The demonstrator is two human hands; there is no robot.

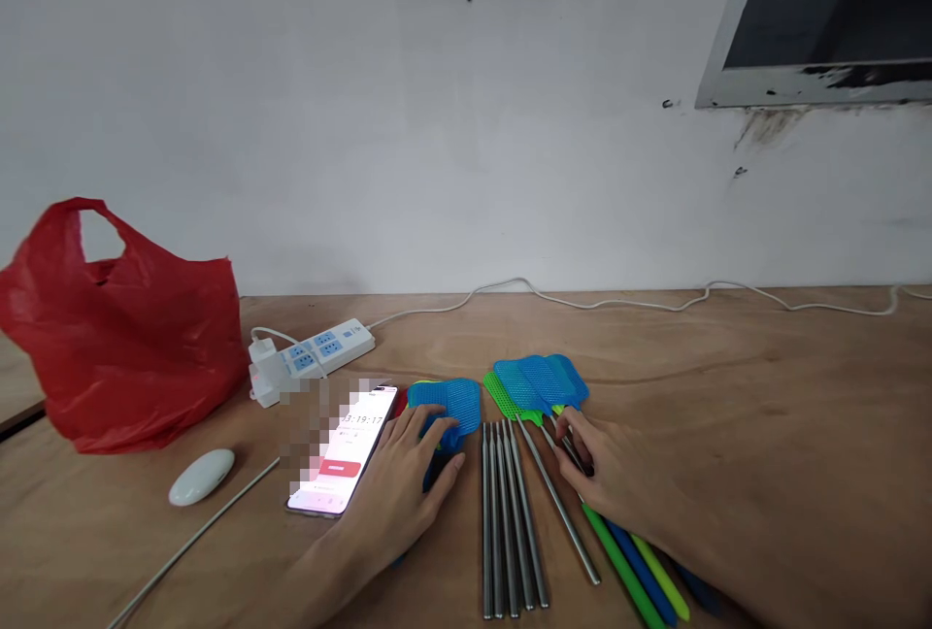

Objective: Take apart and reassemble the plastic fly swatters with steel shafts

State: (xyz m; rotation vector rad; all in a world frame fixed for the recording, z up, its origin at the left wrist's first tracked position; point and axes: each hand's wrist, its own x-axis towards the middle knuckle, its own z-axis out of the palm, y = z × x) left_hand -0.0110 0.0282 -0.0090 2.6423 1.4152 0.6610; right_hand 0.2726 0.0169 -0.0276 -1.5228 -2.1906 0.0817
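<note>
A pale, marked wall (364, 124) rises behind a brown wooden tabletop (801, 435), with a dark framed panel (837, 8) high at one o'clock. We take the row of metal rods (510, 522) as the middle of our dial, twelve towards the wall. About five rods lie side by side there, and one more slanted rod (564, 508) lies just apart at three o'clock.

At ten o'clock we see the left hand (408, 464), palm down, its fingers spread and its thumb well apart, lying over the blue swatter heads (462, 401) at eleven. At two o'clock the right hand (612, 459) curls its fingers, narrow towards the thumb, about thin metal shafts; we cannot tell whether it grips them or only touches them. At twelve lie more blue swatter heads (535, 381), overlapping a green swatter head (502, 398). Coloured handles (618, 561) in green, blue and yellow-green fan out at four o'clock, partly under the right forearm.

Beyond the left hand, at ten, we find a lit phone (349, 449), partly blurred, then a white power strip (339, 347) and a red plastic bag (146, 357). A smooth white object (202, 477) sits at nine.
</note>
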